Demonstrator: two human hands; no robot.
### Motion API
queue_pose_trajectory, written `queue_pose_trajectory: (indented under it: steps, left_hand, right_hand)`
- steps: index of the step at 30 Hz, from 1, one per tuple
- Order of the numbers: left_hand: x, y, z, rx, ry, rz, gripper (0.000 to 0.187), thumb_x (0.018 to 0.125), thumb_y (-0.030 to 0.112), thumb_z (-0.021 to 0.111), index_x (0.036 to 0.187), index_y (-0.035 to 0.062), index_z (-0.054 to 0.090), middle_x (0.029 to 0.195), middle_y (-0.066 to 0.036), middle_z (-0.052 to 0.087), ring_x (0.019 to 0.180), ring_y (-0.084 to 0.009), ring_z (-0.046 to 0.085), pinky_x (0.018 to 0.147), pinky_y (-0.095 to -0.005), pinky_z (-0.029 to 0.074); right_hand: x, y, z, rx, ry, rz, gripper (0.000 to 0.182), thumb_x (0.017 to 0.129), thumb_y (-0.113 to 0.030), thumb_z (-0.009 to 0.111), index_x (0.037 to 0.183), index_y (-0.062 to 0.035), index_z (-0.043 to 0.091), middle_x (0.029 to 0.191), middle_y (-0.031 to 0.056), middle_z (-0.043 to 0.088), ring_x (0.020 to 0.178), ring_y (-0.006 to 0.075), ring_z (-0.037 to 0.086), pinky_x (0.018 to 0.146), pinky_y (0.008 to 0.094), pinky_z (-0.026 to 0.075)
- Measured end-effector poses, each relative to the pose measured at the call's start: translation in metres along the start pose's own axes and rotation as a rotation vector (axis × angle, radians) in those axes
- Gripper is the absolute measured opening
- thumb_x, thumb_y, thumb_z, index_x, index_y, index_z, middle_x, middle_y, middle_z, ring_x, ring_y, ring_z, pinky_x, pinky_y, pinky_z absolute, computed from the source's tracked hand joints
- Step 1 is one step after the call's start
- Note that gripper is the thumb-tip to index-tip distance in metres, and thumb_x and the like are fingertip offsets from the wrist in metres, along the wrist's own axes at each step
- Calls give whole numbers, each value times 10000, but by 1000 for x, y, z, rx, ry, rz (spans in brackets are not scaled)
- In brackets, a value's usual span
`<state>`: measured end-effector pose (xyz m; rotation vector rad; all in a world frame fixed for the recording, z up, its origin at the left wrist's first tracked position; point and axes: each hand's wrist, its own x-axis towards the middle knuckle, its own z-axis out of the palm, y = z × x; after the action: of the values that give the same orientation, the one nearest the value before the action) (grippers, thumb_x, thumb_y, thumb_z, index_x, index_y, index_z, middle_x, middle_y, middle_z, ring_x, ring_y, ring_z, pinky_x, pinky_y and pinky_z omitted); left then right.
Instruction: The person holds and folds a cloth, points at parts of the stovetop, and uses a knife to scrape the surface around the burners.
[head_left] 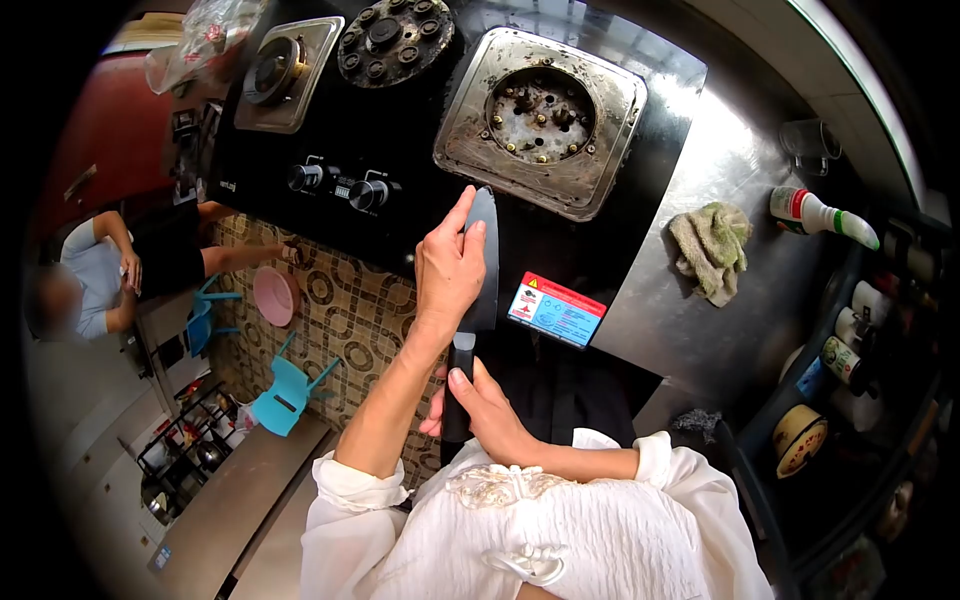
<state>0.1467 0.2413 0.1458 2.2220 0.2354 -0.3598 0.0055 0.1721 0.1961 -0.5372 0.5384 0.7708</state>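
A kitchen knife [487, 270] with a wide grey blade and black handle points away from me, over the front edge of the black gas stove [410, 130]. My right hand [492, 412] is closed around its handle, thumb lying along the top. Farther up, my left hand [448, 268] is closed at the blade's left side, index finger stretched toward the tip and thumb against the blade; its other fingers are partly hidden. Just beyond the tip sits a stained metal burner tray [460, 140] with its burner base exposed. A red and blue warning label [557, 310] lies right of the blade.
A burner plate [395, 40] and a second burner [275, 72] are on the stove's left. On the steel counter [650, 330] lie a crumpled cloth [712, 250], a spray bottle [815, 217] and a glass mug [810, 143]. Left are a person [95, 250], blue chair [285, 395] and pink basin [275, 295].
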Motion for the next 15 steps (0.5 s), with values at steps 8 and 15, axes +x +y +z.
queue_pose_trajectory:
  steps: [8, 15]
  left_hand:
    - [-7, 10, 6, 76, -58, 45, 419, 922, 144, 559, 1335, 74, 552, 590, -188, 536, 535, -334, 562, 556, -398, 448]
    - [-15, 20, 15, 102, -99, 99, 411, 924, 140, 556, 1331, 83, 555, 683, -237, 611, 675, -412, 634, 614, -436, 490]
  right_hand:
    - [-4, 12, -7, 47, 0, 1, 315, 1060, -337, 356, 1209, -61, 390, 849, 105, 577, 790, 239, 667, 725, 323, 556]
    - [-9, 16, -9, 74, 22, -32, 368, 1066, -352, 321, 1226, -23, 358, 868, 113, 562, 775, 208, 652, 728, 303, 547]
